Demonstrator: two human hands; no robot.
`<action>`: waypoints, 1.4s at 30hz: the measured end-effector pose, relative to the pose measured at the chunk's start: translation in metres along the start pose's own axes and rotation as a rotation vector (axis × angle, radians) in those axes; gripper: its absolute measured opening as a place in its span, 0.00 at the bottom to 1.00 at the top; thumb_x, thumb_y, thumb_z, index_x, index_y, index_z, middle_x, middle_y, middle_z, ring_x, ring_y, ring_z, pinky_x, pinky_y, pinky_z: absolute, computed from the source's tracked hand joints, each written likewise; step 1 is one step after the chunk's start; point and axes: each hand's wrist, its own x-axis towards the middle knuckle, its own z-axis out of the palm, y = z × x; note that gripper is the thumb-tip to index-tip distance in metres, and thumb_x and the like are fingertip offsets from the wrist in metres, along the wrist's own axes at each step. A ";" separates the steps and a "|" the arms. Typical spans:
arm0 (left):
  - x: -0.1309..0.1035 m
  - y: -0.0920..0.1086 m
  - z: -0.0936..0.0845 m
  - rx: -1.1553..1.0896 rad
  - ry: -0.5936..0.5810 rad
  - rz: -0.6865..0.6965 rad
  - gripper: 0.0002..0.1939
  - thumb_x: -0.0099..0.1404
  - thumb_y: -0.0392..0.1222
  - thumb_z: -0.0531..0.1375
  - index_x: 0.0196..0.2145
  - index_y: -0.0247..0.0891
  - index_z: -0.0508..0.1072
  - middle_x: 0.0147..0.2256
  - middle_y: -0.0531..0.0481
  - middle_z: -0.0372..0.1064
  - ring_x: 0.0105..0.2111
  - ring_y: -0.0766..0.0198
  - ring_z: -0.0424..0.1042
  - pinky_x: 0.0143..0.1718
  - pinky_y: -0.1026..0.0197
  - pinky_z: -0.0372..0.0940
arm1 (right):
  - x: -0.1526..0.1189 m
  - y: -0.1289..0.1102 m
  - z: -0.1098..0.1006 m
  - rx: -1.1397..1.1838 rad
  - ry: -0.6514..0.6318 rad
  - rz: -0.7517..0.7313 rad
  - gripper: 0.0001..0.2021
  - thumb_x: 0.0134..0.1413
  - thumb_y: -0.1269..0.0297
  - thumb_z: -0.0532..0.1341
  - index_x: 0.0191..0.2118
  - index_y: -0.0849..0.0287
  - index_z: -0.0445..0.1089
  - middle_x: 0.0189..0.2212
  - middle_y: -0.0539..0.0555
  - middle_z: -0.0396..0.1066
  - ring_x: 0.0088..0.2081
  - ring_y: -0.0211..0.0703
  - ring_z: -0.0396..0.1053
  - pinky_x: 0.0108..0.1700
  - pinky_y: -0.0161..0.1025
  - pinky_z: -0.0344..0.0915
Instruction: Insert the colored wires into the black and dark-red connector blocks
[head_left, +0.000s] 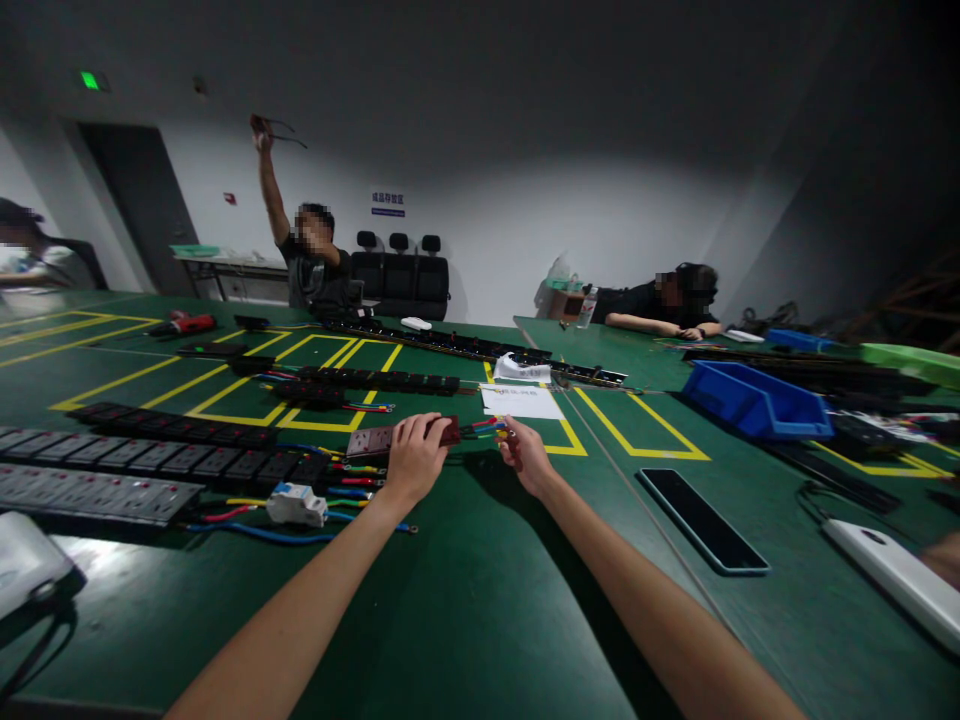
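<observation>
My left hand (417,455) is wrapped over a brown socket strip (370,442), holding it just above the green table (480,600). Out of the strip's right end run short coloured wires (480,428). My right hand (527,455) pinches those wires near their tips, fingers closed. Left of my hands lie several dark and grey socket strips (142,455) with coloured leads. A small white circuit breaker (298,504) rests among the leads, close to my left forearm.
A phone (703,520) and a white power bank (892,575) lie on the right. Behind them stands a blue bin (754,398). White paper (523,401) lies beyond my hands, near long black strips (450,345). One person across the table raises an arm; another leans at the right.
</observation>
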 end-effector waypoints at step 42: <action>0.001 -0.001 0.001 0.002 0.002 -0.013 0.19 0.64 0.36 0.63 0.53 0.43 0.71 0.52 0.44 0.70 0.54 0.50 0.66 0.56 0.46 0.60 | 0.004 0.001 -0.001 -0.008 -0.036 0.036 0.14 0.42 0.55 0.68 0.32 0.60 0.72 0.15 0.39 0.49 0.16 0.29 0.45 0.15 0.28 0.39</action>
